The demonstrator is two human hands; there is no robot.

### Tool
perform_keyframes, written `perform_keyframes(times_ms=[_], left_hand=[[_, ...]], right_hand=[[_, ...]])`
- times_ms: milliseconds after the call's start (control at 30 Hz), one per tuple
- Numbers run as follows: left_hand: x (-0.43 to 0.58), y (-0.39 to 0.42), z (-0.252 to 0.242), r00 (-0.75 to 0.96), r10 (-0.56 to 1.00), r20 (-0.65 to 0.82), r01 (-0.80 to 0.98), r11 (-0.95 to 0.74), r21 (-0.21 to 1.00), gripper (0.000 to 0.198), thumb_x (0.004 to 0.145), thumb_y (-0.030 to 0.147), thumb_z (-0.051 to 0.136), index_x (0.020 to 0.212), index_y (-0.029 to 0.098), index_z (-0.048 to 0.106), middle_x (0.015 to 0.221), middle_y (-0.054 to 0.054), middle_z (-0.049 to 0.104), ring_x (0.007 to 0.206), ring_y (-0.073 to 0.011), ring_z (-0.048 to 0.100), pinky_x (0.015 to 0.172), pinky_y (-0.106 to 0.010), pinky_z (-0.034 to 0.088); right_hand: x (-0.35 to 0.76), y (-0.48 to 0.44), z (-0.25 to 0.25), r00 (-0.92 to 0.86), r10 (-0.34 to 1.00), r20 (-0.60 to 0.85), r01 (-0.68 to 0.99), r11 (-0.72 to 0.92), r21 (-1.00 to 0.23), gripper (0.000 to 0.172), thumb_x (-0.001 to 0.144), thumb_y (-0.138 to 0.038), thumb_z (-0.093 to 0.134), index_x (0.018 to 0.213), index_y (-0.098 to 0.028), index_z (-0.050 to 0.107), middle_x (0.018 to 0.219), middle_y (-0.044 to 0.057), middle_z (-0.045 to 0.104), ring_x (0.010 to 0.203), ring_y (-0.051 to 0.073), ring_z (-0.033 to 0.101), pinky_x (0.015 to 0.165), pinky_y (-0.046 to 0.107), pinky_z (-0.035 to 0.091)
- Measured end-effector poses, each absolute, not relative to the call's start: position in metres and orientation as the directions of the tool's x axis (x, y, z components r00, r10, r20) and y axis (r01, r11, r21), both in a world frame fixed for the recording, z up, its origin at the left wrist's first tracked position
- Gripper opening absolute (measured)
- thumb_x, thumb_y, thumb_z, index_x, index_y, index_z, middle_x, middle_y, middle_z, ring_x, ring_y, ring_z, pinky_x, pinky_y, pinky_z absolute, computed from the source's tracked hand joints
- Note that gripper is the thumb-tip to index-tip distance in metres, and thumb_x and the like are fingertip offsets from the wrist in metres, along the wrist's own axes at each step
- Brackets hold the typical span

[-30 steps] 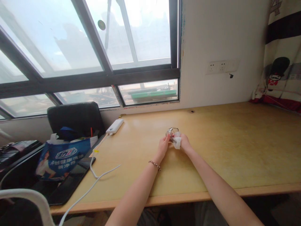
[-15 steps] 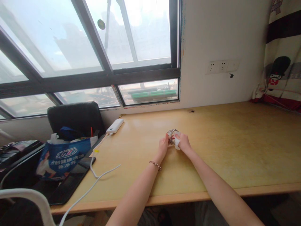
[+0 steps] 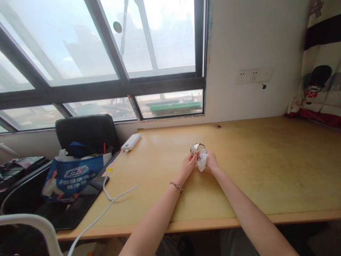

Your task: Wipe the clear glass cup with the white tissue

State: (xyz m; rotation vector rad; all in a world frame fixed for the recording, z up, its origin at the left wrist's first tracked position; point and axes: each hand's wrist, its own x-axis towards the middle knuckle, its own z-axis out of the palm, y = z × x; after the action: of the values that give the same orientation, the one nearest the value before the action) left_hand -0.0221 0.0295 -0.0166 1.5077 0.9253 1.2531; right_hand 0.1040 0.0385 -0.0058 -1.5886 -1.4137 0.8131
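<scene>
One glass piece [image 3: 197, 149]: we see a small, shiny, clear and silvery thing just above the middle of the frame, over the wooden desk [image 3: 266, 170]; we cannot tell exactly what kind of thing it is.
White tissue [image 3: 202, 163]: crumpled and pressed against the lower right side of the glass piece, hanging a little below it.
Left hand [image 3: 188, 166]: our fingers curl around the left side of the glass piece and grip it.
Right hand [image 3: 212, 161]: closed on the White tissue, holding it to the glass piece.
Bracelet [image 3: 176, 187]: a thin beaded band on our left wrist, below centre.
Power bank [image 3: 130, 142]: white, lying on the desk to the left of centre, near the window sill.
Cable [image 3: 117, 197]: white, running from the Power bank down to the lower left edge.
Blue bag [image 3: 70, 176]: printed and stuffed full, at the left, resting against a black chair [image 3: 87, 131].
Dark tablet [image 3: 80, 208]: flat on the desk's left corner, partly under the Blue bag.
Wall sockets [image 3: 249, 75]: upper right, on the white wall.
Patterned fabric [image 3: 318, 81]: hanging at the far right edge.
</scene>
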Motion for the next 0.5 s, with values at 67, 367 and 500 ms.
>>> perform_keyframes(times_ms=[67,367,500], left_hand=[[-0.024,0.032,-0.017,0.201,0.950,0.238,-0.038,-0.235,0.971,0.057,0.076,0.057,0.042,0.099,0.009,0.062,0.096,-0.012,0.065,0.087,-0.0223,0.059,0.080,-0.033,0.044],[-0.026,0.033,-0.015,0.169,0.980,0.102,-0.063,-0.092,0.994,0.068,0.073,0.067,0.032,0.085,0.010,0.066,0.073,-0.012,0.067,0.061,-0.0186,0.061,0.060,-0.029,0.046],[-0.025,0.033,-0.016,0.143,0.986,0.090,-0.042,-0.085,0.996,0.066,0.073,0.067,0.033,0.080,0.010,0.066,0.069,-0.011,0.067,0.058,-0.0175,0.060,0.056,-0.027,0.045]], right_hand=[[0.105,0.038,-0.001,0.115,0.986,0.122,0.483,0.052,-0.874,0.028,0.070,-0.032,0.052,0.069,-0.009,0.069,0.064,0.008,0.067,0.064,0.020,0.061,0.051,0.021,0.040],[0.105,0.028,0.014,0.143,0.964,0.224,0.707,0.059,-0.704,0.030,0.079,-0.030,0.043,0.072,-0.012,0.065,0.073,0.012,0.067,0.065,0.018,0.059,0.055,0.022,0.038],[0.105,0.029,0.013,0.145,0.965,0.220,0.705,0.055,-0.707,0.031,0.080,-0.031,0.041,0.073,-0.012,0.065,0.072,0.011,0.066,0.065,0.016,0.058,0.057,0.021,0.038]])
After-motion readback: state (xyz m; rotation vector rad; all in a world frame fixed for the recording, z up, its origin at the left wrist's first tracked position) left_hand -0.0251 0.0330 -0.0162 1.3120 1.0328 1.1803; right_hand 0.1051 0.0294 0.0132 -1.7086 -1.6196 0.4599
